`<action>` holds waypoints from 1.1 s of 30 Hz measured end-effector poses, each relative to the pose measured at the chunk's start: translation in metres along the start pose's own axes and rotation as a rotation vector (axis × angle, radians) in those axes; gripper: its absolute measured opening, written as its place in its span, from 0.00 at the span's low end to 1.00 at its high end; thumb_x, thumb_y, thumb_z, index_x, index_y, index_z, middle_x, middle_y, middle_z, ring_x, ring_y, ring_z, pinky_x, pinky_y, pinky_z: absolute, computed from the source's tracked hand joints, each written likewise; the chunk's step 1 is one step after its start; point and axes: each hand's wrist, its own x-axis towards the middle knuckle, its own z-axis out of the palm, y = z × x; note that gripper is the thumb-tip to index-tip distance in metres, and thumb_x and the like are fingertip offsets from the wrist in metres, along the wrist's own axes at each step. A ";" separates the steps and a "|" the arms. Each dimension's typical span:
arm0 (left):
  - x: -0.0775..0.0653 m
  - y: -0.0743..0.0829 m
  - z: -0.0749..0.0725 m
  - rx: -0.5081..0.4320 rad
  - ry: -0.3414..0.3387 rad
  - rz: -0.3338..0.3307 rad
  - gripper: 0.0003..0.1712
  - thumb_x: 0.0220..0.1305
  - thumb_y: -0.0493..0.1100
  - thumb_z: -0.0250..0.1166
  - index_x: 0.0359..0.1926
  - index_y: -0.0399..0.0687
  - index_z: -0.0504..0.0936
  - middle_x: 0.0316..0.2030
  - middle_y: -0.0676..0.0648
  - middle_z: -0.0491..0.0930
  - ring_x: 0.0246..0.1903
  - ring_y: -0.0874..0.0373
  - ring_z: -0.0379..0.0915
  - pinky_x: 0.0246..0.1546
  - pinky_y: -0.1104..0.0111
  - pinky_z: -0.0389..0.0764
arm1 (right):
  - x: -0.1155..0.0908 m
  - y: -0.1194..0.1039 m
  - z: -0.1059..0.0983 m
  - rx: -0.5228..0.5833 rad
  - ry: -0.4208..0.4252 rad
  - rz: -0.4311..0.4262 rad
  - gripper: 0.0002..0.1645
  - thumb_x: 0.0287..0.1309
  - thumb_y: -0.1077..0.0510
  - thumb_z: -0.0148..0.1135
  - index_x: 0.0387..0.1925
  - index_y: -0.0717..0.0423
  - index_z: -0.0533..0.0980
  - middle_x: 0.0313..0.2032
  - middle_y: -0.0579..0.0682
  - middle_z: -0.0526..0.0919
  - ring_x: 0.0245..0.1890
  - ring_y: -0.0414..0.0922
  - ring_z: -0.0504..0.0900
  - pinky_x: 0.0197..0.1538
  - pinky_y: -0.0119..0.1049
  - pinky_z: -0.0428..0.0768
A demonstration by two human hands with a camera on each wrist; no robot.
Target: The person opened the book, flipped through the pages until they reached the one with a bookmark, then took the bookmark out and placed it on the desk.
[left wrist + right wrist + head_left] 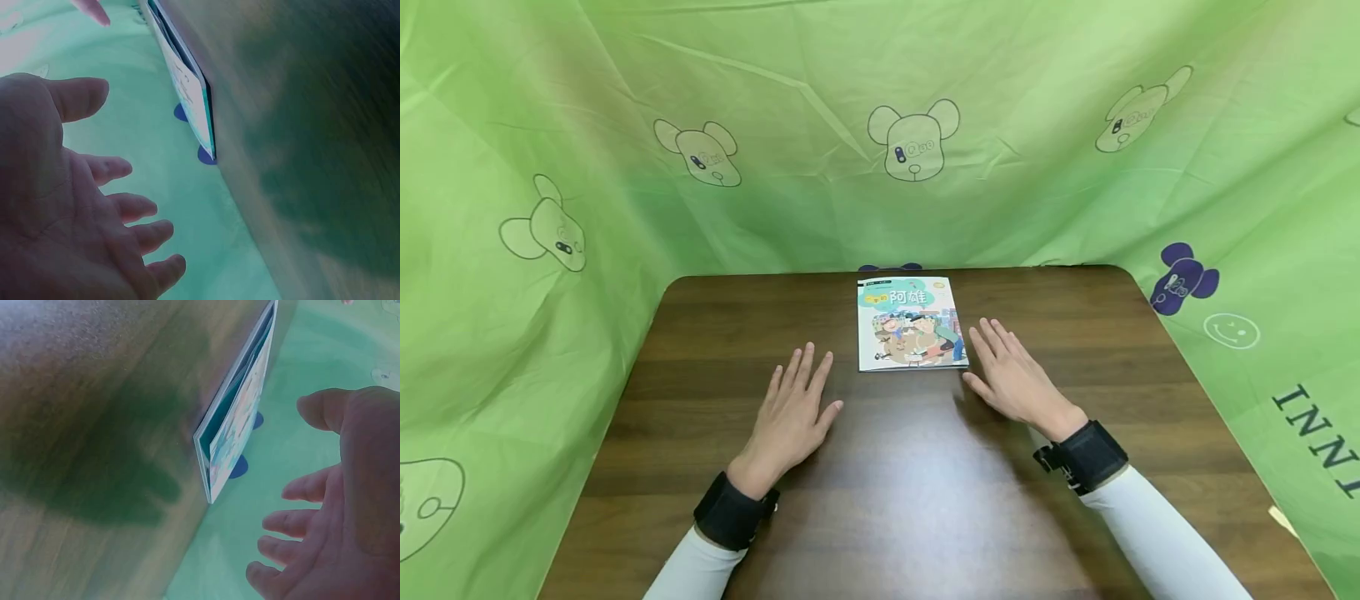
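A thin picture book [912, 325] with a colourful cartoon cover lies closed near the far edge of the wooden table. In the right wrist view the book [240, 419] shows its cover lifted slightly at the near edge. My right hand [1017, 377] hovers just right of the book, fingers straight and spread a little, with its fingertips beside the lower right corner. To the left and nearer to me, my left hand [790, 421] is held above the table with fingers spread, apart from the book. Neither hand holds anything.
The dark brown wooden table [700, 500] has rounded far corners. A green cloth [805, 208] printed with bear heads hangs behind it and along both sides. A small pale piece [1283, 521] shows at the right table edge. Black bands [1086, 457] wrap both wrists.
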 end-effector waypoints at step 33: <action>0.076 0.019 0.032 -0.110 -0.275 0.225 0.44 0.72 0.56 0.51 0.79 0.46 0.44 0.78 0.37 0.37 0.76 0.44 0.31 0.72 0.50 0.45 | 0.045 0.004 0.030 0.190 -0.163 -0.133 0.43 0.65 0.44 0.57 0.72 0.66 0.60 0.72 0.69 0.59 0.72 0.62 0.56 0.70 0.54 0.59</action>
